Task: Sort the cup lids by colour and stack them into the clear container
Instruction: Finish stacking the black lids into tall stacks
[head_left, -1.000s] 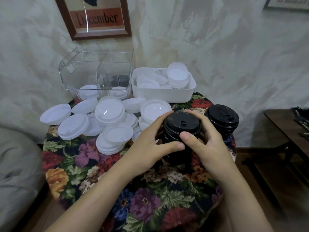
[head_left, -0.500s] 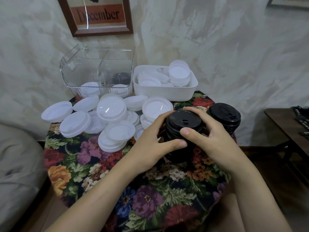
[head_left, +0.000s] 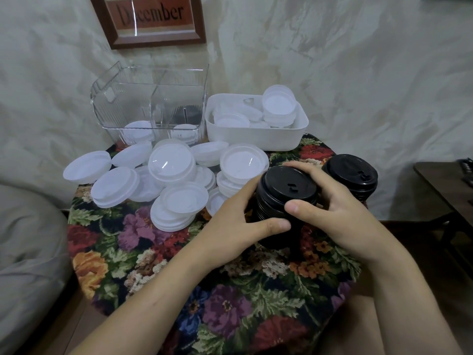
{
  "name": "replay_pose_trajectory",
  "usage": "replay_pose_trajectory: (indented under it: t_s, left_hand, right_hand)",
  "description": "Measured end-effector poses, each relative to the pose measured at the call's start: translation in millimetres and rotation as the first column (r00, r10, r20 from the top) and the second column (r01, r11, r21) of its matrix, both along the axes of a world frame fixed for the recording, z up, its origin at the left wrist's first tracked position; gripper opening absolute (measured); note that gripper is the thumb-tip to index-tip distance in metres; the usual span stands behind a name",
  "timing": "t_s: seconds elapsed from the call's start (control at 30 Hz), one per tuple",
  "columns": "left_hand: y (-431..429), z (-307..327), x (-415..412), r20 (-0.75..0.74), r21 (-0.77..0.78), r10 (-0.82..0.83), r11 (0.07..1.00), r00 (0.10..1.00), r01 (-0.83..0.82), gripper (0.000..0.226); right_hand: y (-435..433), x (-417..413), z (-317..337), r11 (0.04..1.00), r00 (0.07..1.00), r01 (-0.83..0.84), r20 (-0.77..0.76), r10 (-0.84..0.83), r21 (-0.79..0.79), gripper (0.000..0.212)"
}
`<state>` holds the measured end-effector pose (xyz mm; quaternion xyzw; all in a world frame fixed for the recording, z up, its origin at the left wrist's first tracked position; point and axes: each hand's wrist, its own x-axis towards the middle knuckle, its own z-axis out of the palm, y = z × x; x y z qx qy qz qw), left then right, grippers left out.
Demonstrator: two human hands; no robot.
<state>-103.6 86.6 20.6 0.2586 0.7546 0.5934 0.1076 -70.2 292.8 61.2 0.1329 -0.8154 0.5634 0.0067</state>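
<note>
Left hand [head_left: 240, 221] and right hand [head_left: 337, 208] clasp the black stack [head_left: 286, 190] from both sides, at 4 o'clock from the container [head_left: 122, 108]; this stack seems ready, so next comes a level lift into it.

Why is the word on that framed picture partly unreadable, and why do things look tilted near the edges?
Head view: a bright reflection streak across the framed picture hides some lettering; the wide-angle lens probably leans it and the clear container outward; the white lids look slightly washed out.
</note>
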Motion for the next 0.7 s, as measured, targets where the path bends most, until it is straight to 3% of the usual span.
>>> replay_pose_trajectory:
  t_s: [0.47, 0.7]
  left_hand:
    - [-2.7, -1.4, 8.0, -0.039, 0.031, 0.025, 0.999, 0.999, -0.023, 0.087]
    - [-2.3, -2.8, 7.4, -0.039, 0.046, 0.005, 0.999, 0.999, -0.003, 0.078]
  right_hand:
    - [0.2, 5.1, 0.2, 0.997, 0.998, -0.052, -0.021, 0.053, 0.051, 0.071]
    - [-0.8, 3.8, 6.0, 0.995, 0.997, -0.072, 0.003, 0.072, 0.074, 0.060]
